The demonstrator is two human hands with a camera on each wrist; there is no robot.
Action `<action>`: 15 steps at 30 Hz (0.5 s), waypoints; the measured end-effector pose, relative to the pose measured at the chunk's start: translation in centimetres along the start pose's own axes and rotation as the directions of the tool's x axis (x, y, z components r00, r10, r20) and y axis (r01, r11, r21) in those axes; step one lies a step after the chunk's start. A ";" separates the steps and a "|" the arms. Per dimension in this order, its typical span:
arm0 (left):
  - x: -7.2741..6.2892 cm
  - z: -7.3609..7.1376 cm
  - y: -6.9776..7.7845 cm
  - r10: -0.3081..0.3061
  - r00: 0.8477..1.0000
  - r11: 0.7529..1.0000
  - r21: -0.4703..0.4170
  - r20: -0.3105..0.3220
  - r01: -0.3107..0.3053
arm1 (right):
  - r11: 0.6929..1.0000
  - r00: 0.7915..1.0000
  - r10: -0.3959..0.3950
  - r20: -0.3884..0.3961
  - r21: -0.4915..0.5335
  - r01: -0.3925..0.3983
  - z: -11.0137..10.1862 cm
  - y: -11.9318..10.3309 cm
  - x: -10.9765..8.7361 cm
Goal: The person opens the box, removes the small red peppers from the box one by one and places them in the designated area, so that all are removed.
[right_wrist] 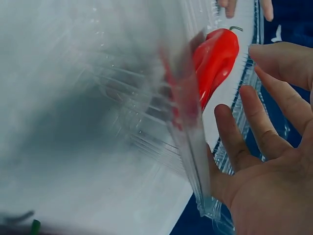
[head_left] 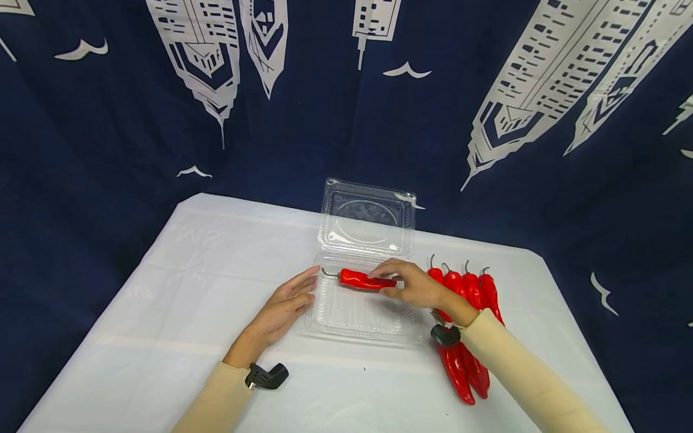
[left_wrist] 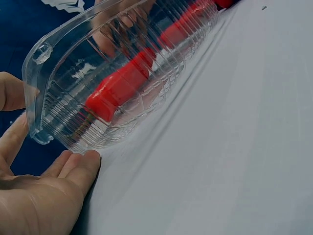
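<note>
A clear plastic clamshell container (head_left: 357, 319) stands with its lid (head_left: 365, 210) raised at the back. Crosswise in its base, near the hinge, lies one red chili pepper (head_left: 360, 279), its stem toward the left. My right hand (head_left: 414, 285) is over the pepper's tip end; in the right wrist view its fingers (right_wrist: 264, 129) are spread and do not close round the pepper. At the container's left side, my left hand (head_left: 284, 310) has its fingers extended along the wall. The left wrist view shows its fingertips (left_wrist: 88, 161) at the container's corner.
To the right of the container, several red peppers (head_left: 471, 291) lie in a back row, with more peppers (head_left: 457, 373) in front, partly hidden by the right forearm. A white cloth (head_left: 178, 313) covers the table. Behind hangs a dark blue printed curtain (head_left: 352, 132).
</note>
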State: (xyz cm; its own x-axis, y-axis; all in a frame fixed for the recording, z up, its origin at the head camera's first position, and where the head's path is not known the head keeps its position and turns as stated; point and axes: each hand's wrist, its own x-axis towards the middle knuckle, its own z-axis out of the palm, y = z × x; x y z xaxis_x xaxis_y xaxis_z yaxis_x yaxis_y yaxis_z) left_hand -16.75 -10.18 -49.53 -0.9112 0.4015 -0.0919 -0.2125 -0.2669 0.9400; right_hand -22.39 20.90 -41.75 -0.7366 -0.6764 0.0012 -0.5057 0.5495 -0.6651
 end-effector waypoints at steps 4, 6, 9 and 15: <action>0.1 0.1 -0.2 0.001 1.000 1.000 0.003 0.003 -0.001 | 0.999 0.999 -0.014 0.039 -0.032 0.016 -0.1 0.0 0.3; 0.1 0.1 -0.2 -0.002 1.000 1.000 0.003 0.000 0.002 | 0.998 0.998 -0.021 0.056 -0.052 0.024 -0.3 -0.3 0.5; 0.1 0.1 -0.2 -0.006 1.000 1.000 -0.004 -0.005 0.006 | 0.996 0.998 -0.024 0.065 -0.083 0.030 -0.4 -0.7 0.8; 0.1 0.0 -0.2 -0.002 1.000 1.000 -0.004 -0.002 0.002 | 0.994 0.998 -0.028 0.064 -0.104 0.034 -0.5 -1.8 1.6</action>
State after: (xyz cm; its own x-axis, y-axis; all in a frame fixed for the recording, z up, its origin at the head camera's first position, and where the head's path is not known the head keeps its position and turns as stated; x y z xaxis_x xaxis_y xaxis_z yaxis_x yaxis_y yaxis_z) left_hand -16.85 -10.09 -49.70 -0.9114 0.4005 -0.0942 -0.2154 -0.2693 0.9387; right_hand -22.86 19.11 -40.17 -0.6917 -0.7216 -0.0284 -0.5748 0.5740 -0.5832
